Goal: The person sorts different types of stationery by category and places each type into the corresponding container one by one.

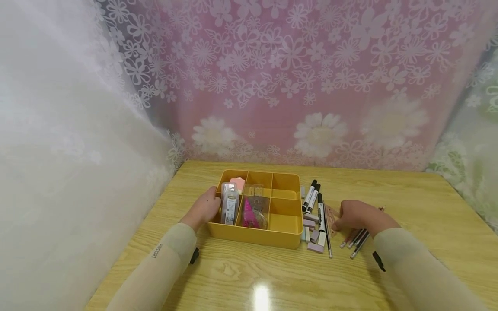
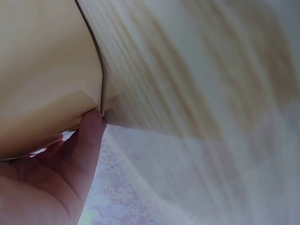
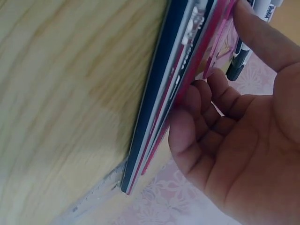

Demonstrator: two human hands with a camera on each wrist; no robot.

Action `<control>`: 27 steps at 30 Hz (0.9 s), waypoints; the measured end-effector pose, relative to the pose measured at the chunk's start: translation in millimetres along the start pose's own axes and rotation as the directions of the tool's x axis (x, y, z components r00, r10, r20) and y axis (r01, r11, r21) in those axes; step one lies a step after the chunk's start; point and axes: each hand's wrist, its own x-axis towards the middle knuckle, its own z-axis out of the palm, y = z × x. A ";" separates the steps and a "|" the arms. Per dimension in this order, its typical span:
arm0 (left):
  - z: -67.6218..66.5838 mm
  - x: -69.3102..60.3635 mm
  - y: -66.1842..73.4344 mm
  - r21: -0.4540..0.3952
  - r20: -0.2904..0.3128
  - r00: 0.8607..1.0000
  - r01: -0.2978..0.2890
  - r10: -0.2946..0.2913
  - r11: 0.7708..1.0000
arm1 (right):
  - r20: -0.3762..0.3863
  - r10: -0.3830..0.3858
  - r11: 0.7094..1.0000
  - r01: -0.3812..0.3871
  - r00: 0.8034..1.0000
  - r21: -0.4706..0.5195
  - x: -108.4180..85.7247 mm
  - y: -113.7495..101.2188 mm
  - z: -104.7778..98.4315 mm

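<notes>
My left hand grips the left wall of a yellow divided tray; in the left wrist view the thumb presses the wall's outside. In its left compartments are a clear plastic item with a white label and a coral pad. The middle ones hold a magenta set square and clear rulers. On the right, my right hand pinches a pink see-through ruler between thumb and fingers. Pencils lie beneath and beside this hand.
Between tray and right hand lie black-and-white markers, a dark pencil and several pale erasers. A clear ruler shows in the right wrist view. Flowered curtain stands behind the wooden table.
</notes>
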 end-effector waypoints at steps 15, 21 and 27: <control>-2.8 0.5 -0.3 0.020 0.004 1.000 0.001 -0.001 1.000 | -0.112 0.037 0.995 -0.027 0.993 0.094 -9.0 -1.0 13.5; -1.8 2.3 0.2 0.009 0.009 1.000 0.015 -0.015 1.000 | -0.214 0.014 0.995 0.008 0.977 0.100 -13.8 1.0 15.6; -0.2 1.7 -1.1 0.015 0.004 1.000 -0.006 0.006 1.000 | -0.340 -0.011 0.988 0.062 0.940 0.140 -25.8 -5.4 7.3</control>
